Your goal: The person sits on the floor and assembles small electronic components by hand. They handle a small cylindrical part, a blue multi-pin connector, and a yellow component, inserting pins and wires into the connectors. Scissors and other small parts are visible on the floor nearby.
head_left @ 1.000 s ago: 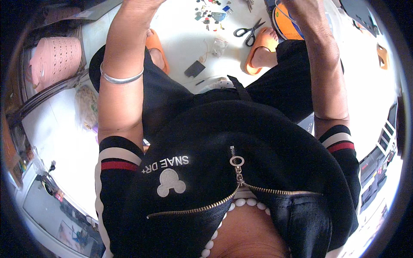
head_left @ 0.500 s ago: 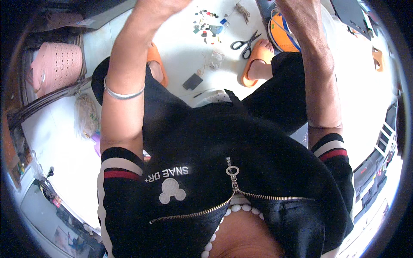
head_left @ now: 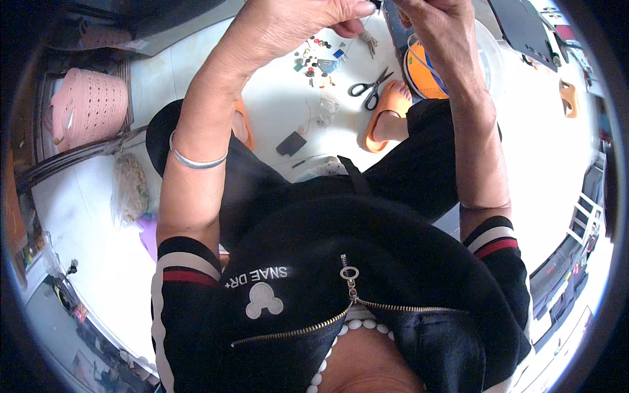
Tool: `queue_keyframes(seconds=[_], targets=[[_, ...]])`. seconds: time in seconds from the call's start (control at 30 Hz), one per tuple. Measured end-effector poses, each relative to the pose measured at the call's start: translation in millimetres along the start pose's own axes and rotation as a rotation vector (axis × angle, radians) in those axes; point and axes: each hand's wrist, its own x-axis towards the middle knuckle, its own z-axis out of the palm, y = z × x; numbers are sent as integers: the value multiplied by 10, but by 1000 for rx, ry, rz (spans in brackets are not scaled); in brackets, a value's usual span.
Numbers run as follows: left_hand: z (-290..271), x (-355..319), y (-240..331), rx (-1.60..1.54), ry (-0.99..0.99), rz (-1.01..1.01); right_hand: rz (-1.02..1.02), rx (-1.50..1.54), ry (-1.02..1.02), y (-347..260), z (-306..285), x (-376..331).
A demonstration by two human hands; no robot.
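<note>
Both hands are raised together at the top edge of the view, partly cut off by it. My left hand (head_left: 298,23) reaches across to the right, its thumb and fingers drawn into a pinch. Close by, my right hand (head_left: 438,16) is closed with bent fingers. A tiny dark thing (head_left: 377,4) shows between the two sets of fingertips, too small to name. Below them on the white floor lie several small coloured beads or parts (head_left: 318,62), a bundle of beige cord (head_left: 369,42) and black-handled scissors (head_left: 371,89).
Orange slippers (head_left: 391,108) are on my feet. A dark flat piece (head_left: 291,144) and a small clear bag (head_left: 326,111) lie between them. A round orange object (head_left: 422,72) stands beside my right forearm. Far left is a pink perforated basket (head_left: 92,101); a filled plastic bag (head_left: 131,187) sits nearer.
Both hands have come lower into view and closer together, so their fingers now show. The floor and its things appear slightly lower in the picture.
</note>
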Motion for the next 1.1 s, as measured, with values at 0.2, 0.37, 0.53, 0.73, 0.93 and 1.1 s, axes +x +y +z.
queue_keyframes(seconds=[0.2, 0.37, 0.53, 0.73, 0.93, 1.1], targets=[[-64, -20, 163, -84, 220, 78, 187, -124, -94, -120, 47, -58], [-94, 29, 57, 196, 239, 88, -67, -116, -88, -67, 123, -104], [-27, 1, 26, 50, 22, 4, -67, 33, -3, 54, 17, -5], [-99, -2, 164, -45, 226, 117, 212, -292, -59, -144, 91, -71], [-17, 11, 61, 233, 148, 35, -57, -33, -27, -8, 100, -29], [-43, -15, 158, -6, 64, 8, 44, -63, -21, -64, 14, -8]])
